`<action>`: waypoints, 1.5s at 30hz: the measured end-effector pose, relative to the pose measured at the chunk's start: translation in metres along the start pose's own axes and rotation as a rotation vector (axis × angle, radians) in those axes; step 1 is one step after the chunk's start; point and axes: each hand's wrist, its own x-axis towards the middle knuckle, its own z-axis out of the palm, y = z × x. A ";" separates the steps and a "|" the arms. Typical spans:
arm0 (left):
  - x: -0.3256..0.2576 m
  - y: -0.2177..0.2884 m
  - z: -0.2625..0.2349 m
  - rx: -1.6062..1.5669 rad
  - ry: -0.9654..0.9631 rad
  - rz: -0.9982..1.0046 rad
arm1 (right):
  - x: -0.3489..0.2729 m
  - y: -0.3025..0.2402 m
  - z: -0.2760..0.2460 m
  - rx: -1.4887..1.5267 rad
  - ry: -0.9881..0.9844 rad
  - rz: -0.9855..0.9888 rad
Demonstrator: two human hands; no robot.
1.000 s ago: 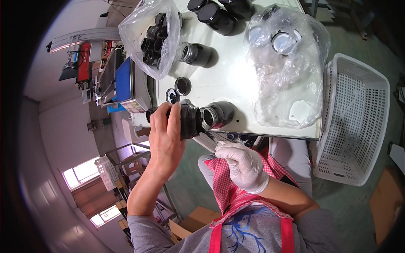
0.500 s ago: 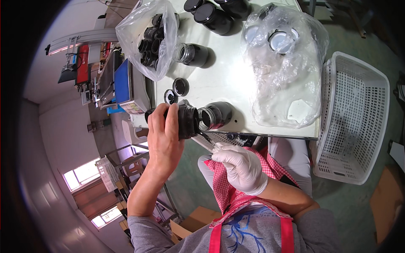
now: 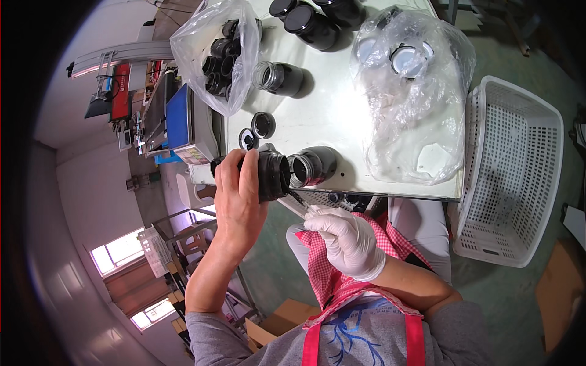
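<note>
tilted black jar (image 3: 273, 178) gripped in left hand (image 3: 237, 192), stick (image 3: 298, 200) pinched in right hand (image 3: 348, 244), open jar (image 3: 318, 166) near table (image 3: 332, 119) front edge

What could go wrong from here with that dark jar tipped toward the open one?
The left hand tips the dark jar close to the mouth of the open glass jar; if the mouths slip out of line, dark contents might spill. The glass jar stands near the edge of the table, so a bump could knock it off. The dark-tipped tool in the gloved right hand might drip.
</note>
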 end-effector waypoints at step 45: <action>-0.045 -0.014 0.048 -0.940 0.276 -0.447 | 0.071 -0.051 0.072 -0.489 -0.129 -0.132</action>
